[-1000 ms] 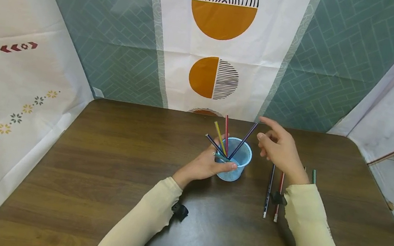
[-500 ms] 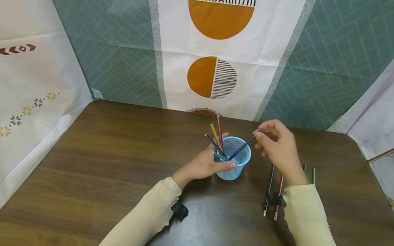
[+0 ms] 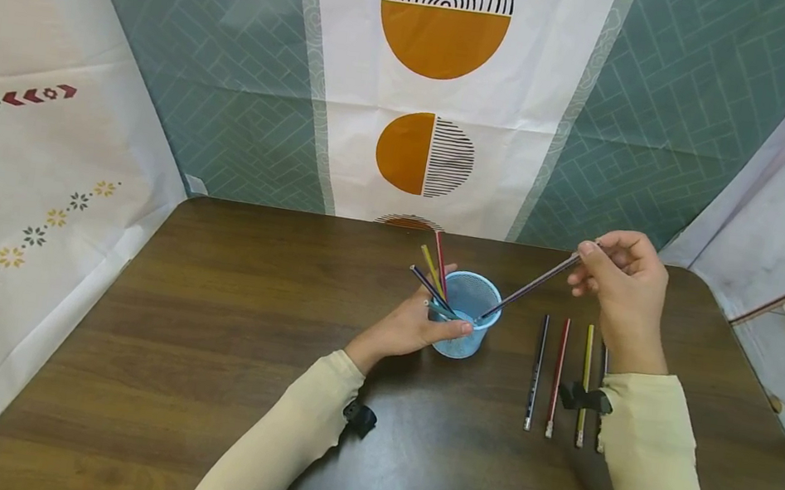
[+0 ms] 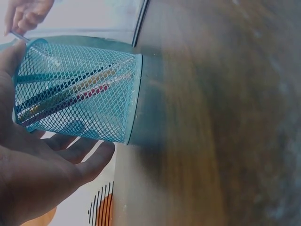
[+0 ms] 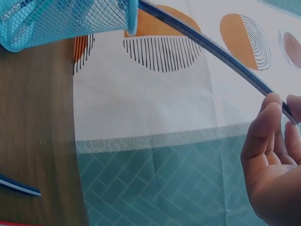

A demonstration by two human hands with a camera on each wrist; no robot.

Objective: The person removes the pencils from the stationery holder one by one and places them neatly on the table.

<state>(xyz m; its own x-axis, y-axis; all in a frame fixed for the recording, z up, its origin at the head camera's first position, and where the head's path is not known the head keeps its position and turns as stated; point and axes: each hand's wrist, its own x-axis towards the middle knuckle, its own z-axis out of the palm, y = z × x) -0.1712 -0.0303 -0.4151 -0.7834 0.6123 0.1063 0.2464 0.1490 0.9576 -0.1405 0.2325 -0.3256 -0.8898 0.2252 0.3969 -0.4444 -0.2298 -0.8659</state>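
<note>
Right fingers (image 5: 262,126) pinch a dark pencil (image 5: 207,41) high up; left fingers (image 4: 97,161) grip the cup (image 4: 118,128).

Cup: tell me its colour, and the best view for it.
The cup is light blue, shown best in the left wrist view.

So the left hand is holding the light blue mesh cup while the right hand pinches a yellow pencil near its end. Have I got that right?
Not quite: the pencil that the right hand pinches near its end is dark, not yellow, as the right wrist view shows. The left hand does hold the light blue mesh cup.
</note>
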